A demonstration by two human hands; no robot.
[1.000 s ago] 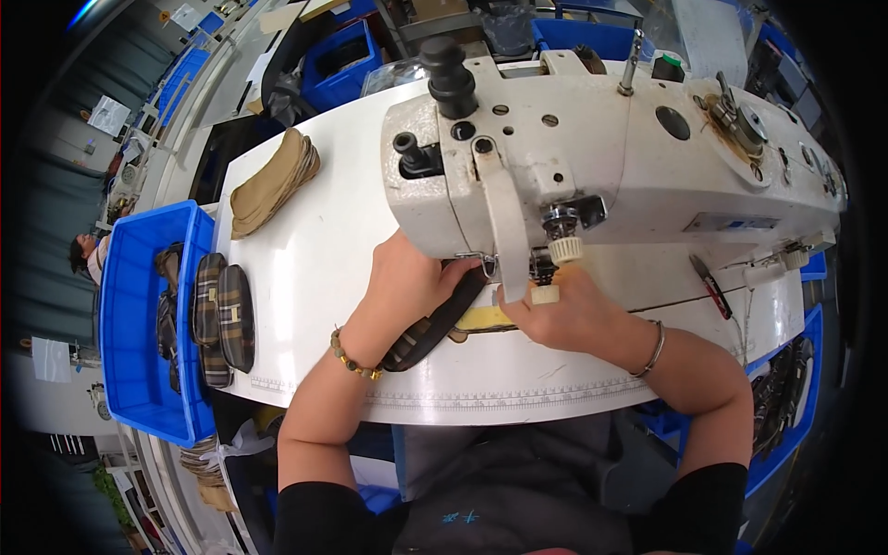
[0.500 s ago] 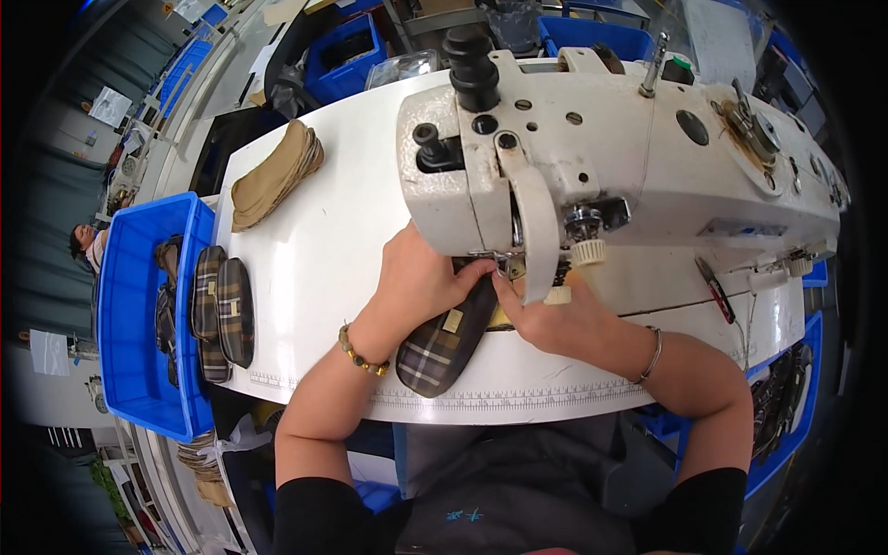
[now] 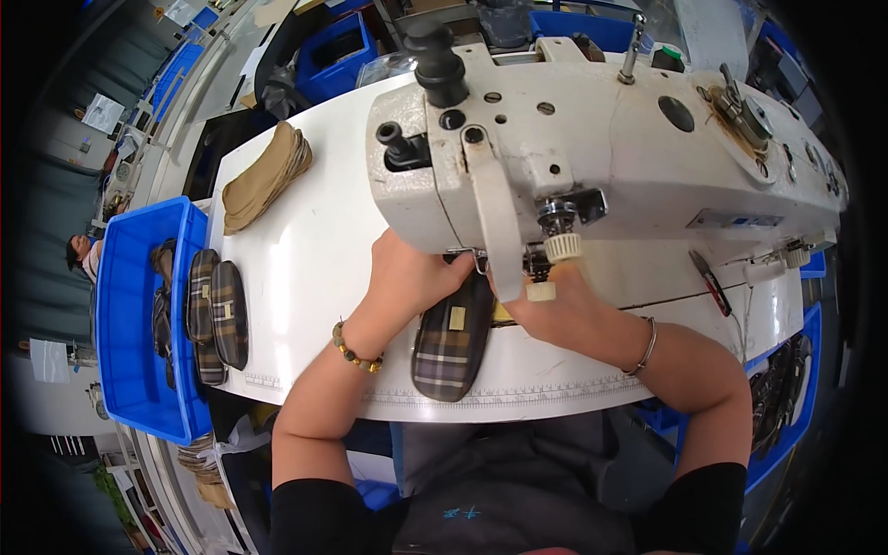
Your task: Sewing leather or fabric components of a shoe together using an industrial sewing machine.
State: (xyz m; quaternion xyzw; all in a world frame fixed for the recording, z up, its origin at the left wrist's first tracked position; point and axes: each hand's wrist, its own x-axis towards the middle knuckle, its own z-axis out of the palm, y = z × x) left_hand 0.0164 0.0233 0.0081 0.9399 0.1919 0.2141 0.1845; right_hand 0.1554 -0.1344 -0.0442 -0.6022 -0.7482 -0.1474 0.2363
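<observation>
Under the head of a white sewing machine (image 3: 629,157) lies a dark plaid slipper upper (image 3: 450,347) with a small tan label, its rounded end toward me. My left hand (image 3: 407,277) is closed at its far left edge, thumb pressed down close to the presser foot. Across from it, my right hand (image 3: 560,310) bends its fingers in at the far right edge, by the needle. The machine's white lever and knobs partly cover those right fingertips. Whatever lies under the needle is hidden by the machine head and my hands.
Tan sole-shaped pieces (image 3: 268,180) are stacked at the table's far left. More plaid uppers (image 3: 228,314) lean beside a blue bin (image 3: 143,370) on the left. Red-handled snips (image 3: 710,282) lie right of the machine. Another blue bin (image 3: 797,407) holds dark pieces at right.
The plaid upper has turned, its near end swinging right so that it points more straight at me. Both hands stay at its far edges near the needle. The whole view has shifted slightly.
</observation>
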